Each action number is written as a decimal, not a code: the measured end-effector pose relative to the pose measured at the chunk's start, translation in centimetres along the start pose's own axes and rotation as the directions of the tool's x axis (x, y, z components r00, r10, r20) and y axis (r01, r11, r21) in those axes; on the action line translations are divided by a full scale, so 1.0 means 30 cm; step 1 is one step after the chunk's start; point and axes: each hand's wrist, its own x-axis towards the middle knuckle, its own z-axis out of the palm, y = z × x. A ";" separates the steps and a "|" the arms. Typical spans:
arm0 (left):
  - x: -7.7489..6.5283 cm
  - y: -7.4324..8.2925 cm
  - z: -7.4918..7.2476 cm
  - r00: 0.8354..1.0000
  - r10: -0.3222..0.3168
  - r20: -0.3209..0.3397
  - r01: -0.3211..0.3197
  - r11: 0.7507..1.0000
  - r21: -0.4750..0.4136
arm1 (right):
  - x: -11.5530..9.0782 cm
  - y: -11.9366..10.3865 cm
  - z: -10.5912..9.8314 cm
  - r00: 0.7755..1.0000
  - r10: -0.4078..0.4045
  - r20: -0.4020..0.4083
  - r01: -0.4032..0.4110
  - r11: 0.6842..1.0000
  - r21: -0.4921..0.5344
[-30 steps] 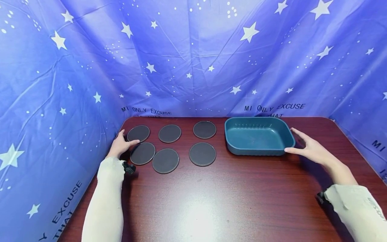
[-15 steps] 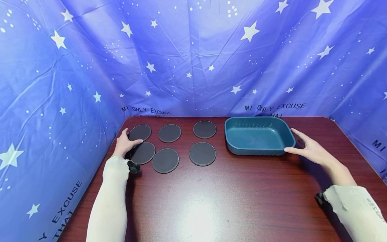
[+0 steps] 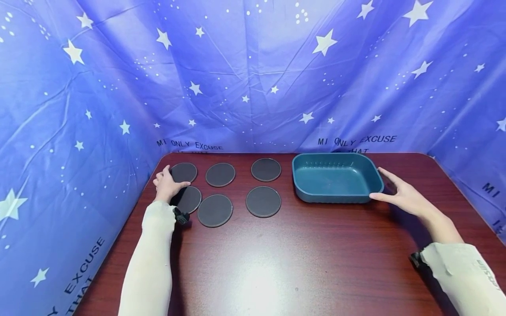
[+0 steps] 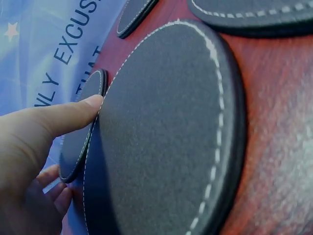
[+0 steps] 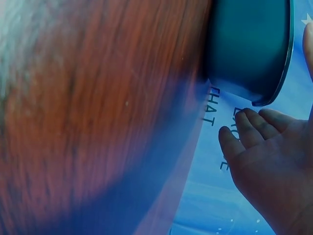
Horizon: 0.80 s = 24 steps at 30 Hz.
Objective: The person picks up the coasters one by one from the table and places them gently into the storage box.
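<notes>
Several round black coasters with pale edge stitching lie on the table; my left hand (image 3: 167, 185) is at the far-left coaster (image 3: 183, 172). The thumb touches its near edge and the fingers curl at its left side, as the left wrist view also shows. Right below is another coaster (image 3: 189, 201), partly behind the hand and filling much of the left wrist view. On the right, a teal rectangular dish (image 3: 334, 199) stands with nothing in it. My right hand (image 3: 407, 195) is spread at its right end, thumb by the near corner, fingers fairly straight; firm contact is unclear.
Further coasters (image 3: 220, 174) lie flat between the left hand and the dish, two of them (image 3: 263, 202) just left of it. A blue star-printed curtain (image 3: 245, 79) hangs behind and beside the dark red wooden table (image 3: 296, 245).
My left hand has moved a little right, and the far-left coaster has shifted slightly right with it. The right hand and the dish have stayed put; the view drifts slightly.
</notes>
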 end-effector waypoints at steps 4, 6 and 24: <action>0.000 0.009 0.002 0.999 0.025 -0.027 -0.027 0.997 -0.066 | -0.003 0.000 0.007 0.999 -0.041 -0.013 0.042 0.999 0.026; 0.003 0.012 0.001 0.999 0.031 -0.037 -0.034 0.995 -0.095 | -0.005 0.002 0.009 0.998 -0.053 -0.018 0.053 0.998 0.033; 0.011 0.008 -0.065 0.992 -0.123 0.037 0.125 0.857 -0.500 | 0.001 0.010 0.015 0.998 -0.054 -0.045 0.057 0.997 0.057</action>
